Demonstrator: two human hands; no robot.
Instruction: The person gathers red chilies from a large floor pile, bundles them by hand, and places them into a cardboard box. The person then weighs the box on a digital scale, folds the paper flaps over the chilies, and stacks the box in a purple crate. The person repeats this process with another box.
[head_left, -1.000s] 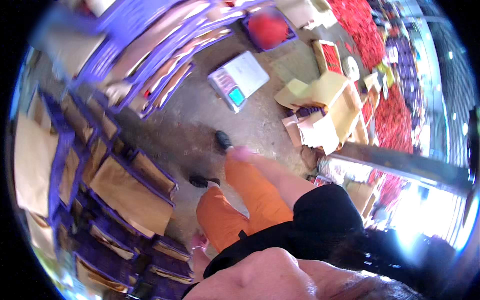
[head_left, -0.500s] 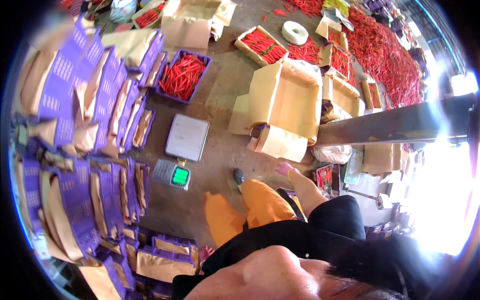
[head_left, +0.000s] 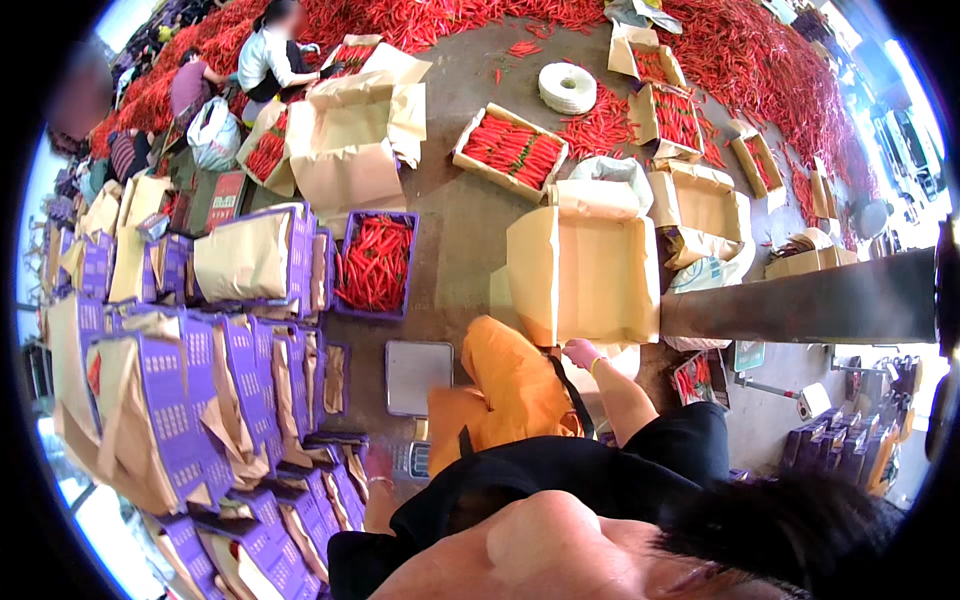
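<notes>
My right hand [head_left: 580, 353] hangs by the near edge of a large crate lined with tan paper [head_left: 603, 280]. It looks loosely open, with nothing visible in it; whether it touches the paper is unclear. My left hand [head_left: 379, 467] is low at the left, smeared by motion, beside stacked purple crates [head_left: 265, 375]. A floor scale with a flat grey plate [head_left: 419, 377] lies ahead of that hand, its keypad unit [head_left: 411, 460] partly covered by my body. Beyond the scale stands a purple crate full of red chillies [head_left: 375, 265].
A dark metal beam [head_left: 800, 308] juts in from the right. Open boxes of chillies [head_left: 513, 150] and a roll of white cord [head_left: 567, 88] lie ahead. Two people [head_left: 270, 60] work by the chilli heap [head_left: 440, 20] at the far left. A paper-lined box [head_left: 345, 130] stands nearer.
My view has shifted, bringing the far chilli heap and the people into sight. My body now stands nearer the scale and covers its display. My left hand has come further into view.
</notes>
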